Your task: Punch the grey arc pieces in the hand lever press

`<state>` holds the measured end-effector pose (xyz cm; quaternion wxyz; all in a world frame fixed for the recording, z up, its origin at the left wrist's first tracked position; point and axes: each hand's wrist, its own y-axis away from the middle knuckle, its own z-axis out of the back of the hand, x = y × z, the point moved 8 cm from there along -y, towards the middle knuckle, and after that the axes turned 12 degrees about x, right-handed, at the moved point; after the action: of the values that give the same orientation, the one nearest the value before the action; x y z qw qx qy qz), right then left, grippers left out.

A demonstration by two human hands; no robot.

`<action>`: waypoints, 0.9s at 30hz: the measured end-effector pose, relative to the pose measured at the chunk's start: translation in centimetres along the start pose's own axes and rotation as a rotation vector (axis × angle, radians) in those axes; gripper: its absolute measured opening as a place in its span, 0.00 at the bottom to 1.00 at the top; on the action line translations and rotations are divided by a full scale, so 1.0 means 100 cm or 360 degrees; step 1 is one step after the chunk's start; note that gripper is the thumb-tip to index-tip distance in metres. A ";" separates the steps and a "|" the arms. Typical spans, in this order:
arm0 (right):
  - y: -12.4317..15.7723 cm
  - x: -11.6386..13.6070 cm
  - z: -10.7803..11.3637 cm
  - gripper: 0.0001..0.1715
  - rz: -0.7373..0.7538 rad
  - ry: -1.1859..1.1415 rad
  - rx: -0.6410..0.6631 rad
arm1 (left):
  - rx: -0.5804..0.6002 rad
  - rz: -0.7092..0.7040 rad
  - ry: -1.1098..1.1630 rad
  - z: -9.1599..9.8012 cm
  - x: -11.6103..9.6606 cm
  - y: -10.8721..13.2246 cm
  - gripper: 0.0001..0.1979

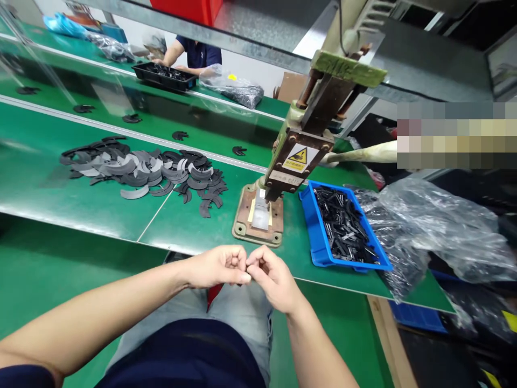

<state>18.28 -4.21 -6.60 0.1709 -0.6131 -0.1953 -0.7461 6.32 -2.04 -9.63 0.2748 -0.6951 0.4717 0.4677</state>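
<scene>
Below the press [301, 156], left hand [218, 267], right hand [272, 277], both pinching a tiny hidden piece

A flat green-topped table [189, 229] runs across the view, a pale seam through its surface. Behind it lie long glossy green belt lanes [161, 116], parted by white rails [121, 131]. A grey sheet-metal beam [258, 29] crosses overhead, bright with reflected light. At the back stands a plain white wall [246, 60], with a brown cardboard box [291, 86] before it.
</scene>
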 end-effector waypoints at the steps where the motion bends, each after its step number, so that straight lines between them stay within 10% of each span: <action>1: 0.001 0.007 0.009 0.13 0.0029 0.0148 -0.0049 | -0.0029 -0.0047 -0.0036 0.007 -0.004 -0.004 0.19; 6: 0.027 0.066 0.106 0.13 0.0341 0.0501 -0.0930 | -0.0527 -0.0292 -0.0609 0.076 -0.046 -0.031 0.20; 9: 0.058 0.136 0.159 0.18 0.0918 0.0586 -0.1504 | -0.0798 -0.0327 -0.1079 0.111 -0.074 -0.049 0.14; 12: 0.064 0.211 0.172 0.32 0.1512 0.0707 -0.1407 | -0.0849 -0.0237 -0.1689 0.119 -0.090 -0.068 0.12; 15: 0.043 0.257 0.166 0.36 0.1479 0.0729 -0.1004 | -0.0722 -0.0158 -0.2117 0.110 -0.092 -0.084 0.13; 19: 0.027 0.268 0.153 0.06 0.1319 0.0687 -0.0856 | -0.0522 -0.0273 -0.2346 0.096 -0.092 -0.092 0.12; 27: 0.054 0.194 0.108 0.14 0.1366 0.0865 -0.1072 | -0.0490 -0.0392 -0.2197 0.102 -0.090 -0.091 0.13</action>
<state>26.45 -3.80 14.76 0.2968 -0.4451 0.3666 -0.7612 9.54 13.62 -6.18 0.4600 -0.3197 0.0372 0.8275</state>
